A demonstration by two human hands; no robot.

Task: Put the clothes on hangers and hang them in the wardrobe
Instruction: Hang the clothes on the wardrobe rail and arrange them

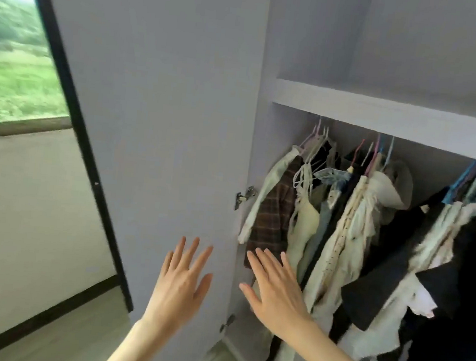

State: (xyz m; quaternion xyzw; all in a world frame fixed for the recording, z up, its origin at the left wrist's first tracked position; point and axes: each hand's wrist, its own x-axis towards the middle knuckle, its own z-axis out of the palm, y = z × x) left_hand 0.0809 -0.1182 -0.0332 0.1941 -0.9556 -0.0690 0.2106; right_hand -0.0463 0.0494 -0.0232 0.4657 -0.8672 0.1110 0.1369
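Observation:
The wardrobe stands open, its pale lilac door (154, 131) swung out to the left. Inside, several garments hang on coloured hangers (371, 156) under a shelf (388, 119): a brown plaid piece (273, 212), cream tops (303, 224), pale floral fabric (345, 234) and dark clothes (459, 289) to the right. My left hand (182, 279) is raised flat in front of the door's inner face, fingers spread, holding nothing. My right hand (274, 291) is also spread and bare, just below the plaid piece at the wardrobe's left edge.
A black-framed window (66, 82) with greenery outside lies left of the door. Metal hinges (244, 197) sit on the door's inner edge. Pale floor (76, 336) shows below. The compartment above the shelf shows only bare walls.

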